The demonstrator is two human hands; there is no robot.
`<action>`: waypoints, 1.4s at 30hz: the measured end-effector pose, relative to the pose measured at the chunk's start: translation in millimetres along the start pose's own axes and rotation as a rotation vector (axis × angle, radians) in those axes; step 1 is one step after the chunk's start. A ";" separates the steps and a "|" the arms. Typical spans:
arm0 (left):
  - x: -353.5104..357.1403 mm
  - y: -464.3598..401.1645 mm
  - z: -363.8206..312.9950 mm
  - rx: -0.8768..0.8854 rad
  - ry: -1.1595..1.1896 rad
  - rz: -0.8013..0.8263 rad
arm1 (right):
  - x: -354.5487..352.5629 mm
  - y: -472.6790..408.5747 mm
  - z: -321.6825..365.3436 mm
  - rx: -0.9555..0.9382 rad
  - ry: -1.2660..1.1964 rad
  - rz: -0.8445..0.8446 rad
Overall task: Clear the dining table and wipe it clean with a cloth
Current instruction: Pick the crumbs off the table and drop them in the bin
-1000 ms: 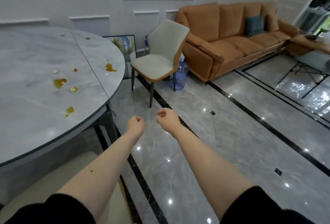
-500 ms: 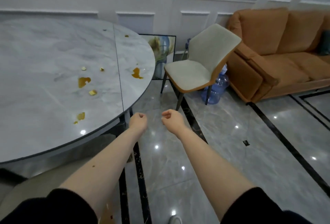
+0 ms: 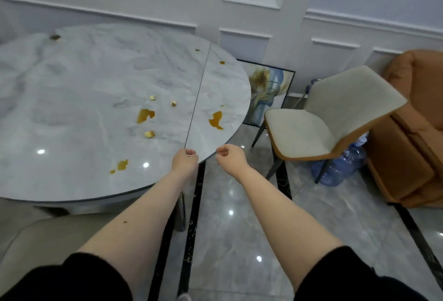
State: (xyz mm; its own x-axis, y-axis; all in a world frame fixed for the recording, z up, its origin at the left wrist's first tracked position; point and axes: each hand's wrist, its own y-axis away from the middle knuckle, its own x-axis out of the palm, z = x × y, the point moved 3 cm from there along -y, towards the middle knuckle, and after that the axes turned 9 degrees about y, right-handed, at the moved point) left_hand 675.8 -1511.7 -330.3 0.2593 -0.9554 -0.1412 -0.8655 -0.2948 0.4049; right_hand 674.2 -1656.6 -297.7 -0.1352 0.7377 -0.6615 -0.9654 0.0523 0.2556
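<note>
Now the view has swung round from the sofa side toward the desk, which a second ago sat off at the left and fills the left half of what the person faces; both arms have stayed stretched forward the whole way. That reads to me as an approach: the desk looks bare of dishes, so wiping is what remains, yet no cloth shows anywhere. The left hand hangs at the desk's near rim, just where the leaf seam meets the edge, its grip narrow, fingers curled on nothing I can see. The right hand hovers just beyond that rim over the floor, fingers loosely curled, also holding nothing. The desk top is a glossy, pale grey marble-look round with a thin dark edge. On it lie flat amber sauce stains, one past the seam, and small pale crumbs near them. A padded cream chair stands right of the desk.
</note>
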 end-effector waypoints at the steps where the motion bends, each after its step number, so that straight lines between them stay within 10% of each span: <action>1: -1.9 -11.8 -2.7 -0.003 -0.004 -0.024 | 3.9 -13.7 5.4 -0.011 -0.003 0.016; 28: -63.2 -218.8 -2.4 -0.255 -0.262 -0.474 | 128.9 -257.8 92.4 -0.164 0.071 0.311; 42: -35.0 -294.6 -31.3 -0.084 -0.103 -0.585 | 137.2 -363.0 127.7 -0.557 0.576 0.221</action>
State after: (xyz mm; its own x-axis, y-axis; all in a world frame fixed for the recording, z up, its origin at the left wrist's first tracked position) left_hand 935.2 -1392.0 -416.4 0.6362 -0.6285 -0.4475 -0.5535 -0.7759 0.3028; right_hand 1034.5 -1488.3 -391.1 -0.2812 0.2239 -0.9331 -0.8519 -0.5058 0.1354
